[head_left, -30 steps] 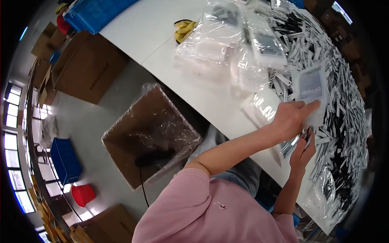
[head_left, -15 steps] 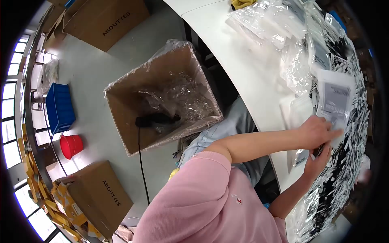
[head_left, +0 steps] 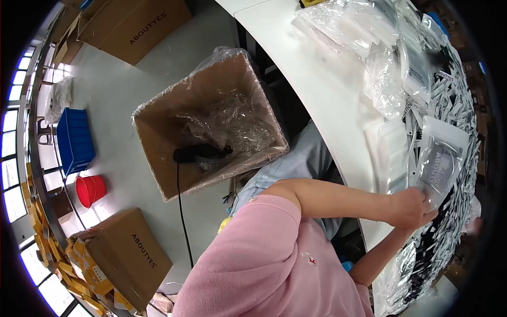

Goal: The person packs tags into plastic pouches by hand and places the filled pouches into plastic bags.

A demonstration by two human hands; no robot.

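Observation:
My left hand (head_left: 407,207) is closed on the lower edge of a clear bag (head_left: 442,158) with a grey printed panel and a thin dark loop inside. My right hand (head_left: 429,216) is just below it, mostly hidden behind the left, and what it holds is not visible. The bag is tilted over a large heap of black and white printed strips (head_left: 462,119). Beside it lies a stack of frosted bags (head_left: 390,153). More clear-wrapped packs (head_left: 388,79) lie farther up the white table (head_left: 317,79).
A plastic-lined open carton (head_left: 211,124) stands left of the table, with a dark object (head_left: 198,153) and cord in it. Farther left are a blue crate (head_left: 75,140), a red bucket (head_left: 91,190) and a closed carton (head_left: 132,253). Yellow gloves (head_left: 311,2) show at the top edge.
The view has swung toward the floor on the left. My left hand has gone from pointing across the bag to gripping its lower edge. The small dark item at my right hand is no longer visible.

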